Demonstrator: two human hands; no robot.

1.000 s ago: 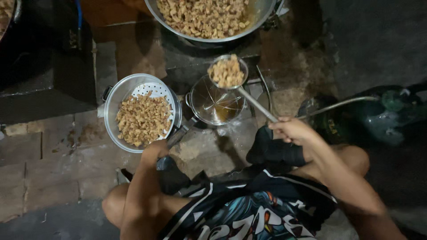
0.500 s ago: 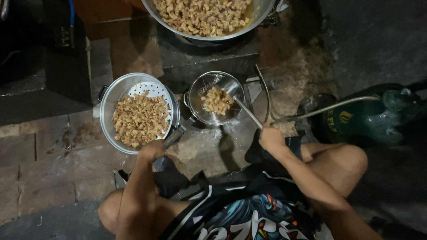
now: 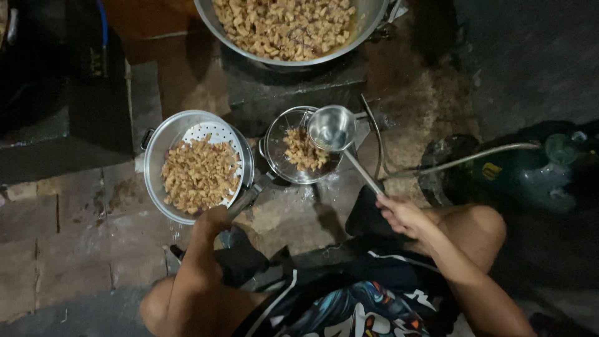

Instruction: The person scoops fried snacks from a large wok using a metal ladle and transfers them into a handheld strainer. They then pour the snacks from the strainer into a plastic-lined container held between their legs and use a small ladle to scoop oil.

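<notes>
The right hand [image 3: 402, 215] is clenched around the far end of the ladle [image 3: 332, 128] handle. The forearm reaches forward from the knee and holds the empty bowl above the small strainer [image 3: 299, 146]. The ladle looks stiff and light now; its long thin handle is the good place to grip. The left hand [image 3: 215, 219] grasps the strainer's handle, elbow bent. The fried pieces [image 3: 304, 150] inside seem light, crumbly, probably oily. Beside it stands the colander pot [image 3: 156, 162], half full. Farther away is the big wok [image 3: 368, 25].
</notes>
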